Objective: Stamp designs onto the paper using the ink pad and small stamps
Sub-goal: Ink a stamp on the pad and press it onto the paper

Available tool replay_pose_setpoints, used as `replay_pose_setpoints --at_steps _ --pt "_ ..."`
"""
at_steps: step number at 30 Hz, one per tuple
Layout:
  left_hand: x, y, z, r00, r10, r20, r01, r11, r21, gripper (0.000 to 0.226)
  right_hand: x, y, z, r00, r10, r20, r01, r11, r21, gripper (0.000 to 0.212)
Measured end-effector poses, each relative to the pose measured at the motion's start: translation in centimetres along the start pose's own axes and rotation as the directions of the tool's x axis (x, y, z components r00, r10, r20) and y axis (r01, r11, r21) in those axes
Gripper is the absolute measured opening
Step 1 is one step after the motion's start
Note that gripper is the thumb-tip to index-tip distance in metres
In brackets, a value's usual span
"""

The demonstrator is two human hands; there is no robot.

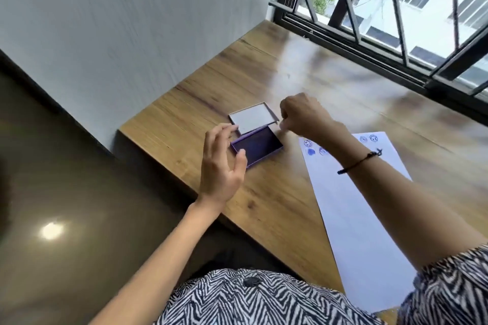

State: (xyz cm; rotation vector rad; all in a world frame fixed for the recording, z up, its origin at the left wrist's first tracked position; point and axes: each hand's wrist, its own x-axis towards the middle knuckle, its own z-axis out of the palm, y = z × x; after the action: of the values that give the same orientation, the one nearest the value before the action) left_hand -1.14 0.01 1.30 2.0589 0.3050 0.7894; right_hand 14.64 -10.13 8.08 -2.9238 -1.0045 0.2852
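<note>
An open ink pad (260,146) with dark purple ink lies near the table's left end, its lid (253,116) tilted back behind it. My left hand (221,166) hovers open beside the pad's near-left corner, fingers spread, holding nothing. Just right of the pad, my right hand (303,116) is curled into a fist above the table; whether a small stamp is pinched inside is hidden. A white paper (351,208) lies to the right under my right forearm, with several blue stamped marks (310,151) along its far end.
The wooden table (264,74) meets a white wall on the left and a barred window (396,21) at the back. Its left edge drops to a dark glossy floor (66,192). I wear a black wrist cord (359,162) and zebra-print clothing.
</note>
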Motion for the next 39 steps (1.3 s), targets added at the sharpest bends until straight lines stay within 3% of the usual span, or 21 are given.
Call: replay_pose_setpoints --at_steps 2,5,8,11,18,23,26,29,31,35,39 --pt "0.3 0.7 0.2 0.993 -0.105 0.047 0.11 0.987 -0.121 0.036 -0.9 0.4 -0.3 1.0 0.002 -0.02 0.005 0.941 0.338 0.015" --pt "1.2 1.7 0.9 0.942 -0.265 0.206 0.313 0.915 -0.253 0.033 -3.6 -0.3 -0.1 0.998 -0.02 0.053 -0.031 0.585 0.81 0.014" --pt "1.7 2.2 1.5 0.922 -0.314 0.227 0.368 0.893 -0.259 0.026 -5.0 -1.1 1.0 0.999 -0.007 0.042 -0.036 0.376 0.926 0.014" --pt "1.6 2.2 1.5 0.909 -0.343 0.237 0.4 0.876 -0.269 0.026 -5.3 -1.3 1.9 0.995 0.069 0.07 -0.089 0.326 0.941 0.01" --pt "1.5 1.6 0.6 0.902 -0.369 0.223 0.423 0.857 -0.295 0.01 -4.7 -2.2 3.0 0.992 0.115 0.048 -0.086 0.355 0.931 0.022" --pt "1.7 0.9 0.4 0.912 -0.372 0.17 0.407 0.871 -0.277 0.013 -4.1 -3.4 3.2 0.986 0.166 -0.01 -0.074 0.492 0.868 0.011" --pt "1.7 0.1 -0.3 0.897 -0.421 0.136 0.442 0.835 -0.328 0.01 -3.4 -2.9 2.9 0.956 0.235 -0.174 -0.026 0.663 0.749 0.004" --pt "1.5 -0.7 -1.1 0.889 -0.441 0.119 0.456 0.833 -0.314 0.008 -3.4 -2.6 3.1 0.966 0.065 -0.252 0.063 0.882 0.467 0.009" --pt "1.0 -1.0 -1.1 0.906 -0.406 0.118 0.423 0.88 -0.218 0.014 -3.5 -3.2 3.9 0.967 -0.094 -0.237 0.153 0.957 0.246 0.014" --pt "0.3 -1.0 -0.3 0.938 -0.336 0.092 0.341 0.939 -0.049 0.024 -3.5 -3.6 5.1 0.945 -0.235 -0.229 0.241 0.97 0.001 0.013" --pt "0.4 -1.0 -0.2 0.944 -0.321 0.071 0.323 0.946 -0.009 0.026 -3.9 -3.7 5.8 0.931 -0.258 -0.257 0.243 0.966 -0.087 0.01"
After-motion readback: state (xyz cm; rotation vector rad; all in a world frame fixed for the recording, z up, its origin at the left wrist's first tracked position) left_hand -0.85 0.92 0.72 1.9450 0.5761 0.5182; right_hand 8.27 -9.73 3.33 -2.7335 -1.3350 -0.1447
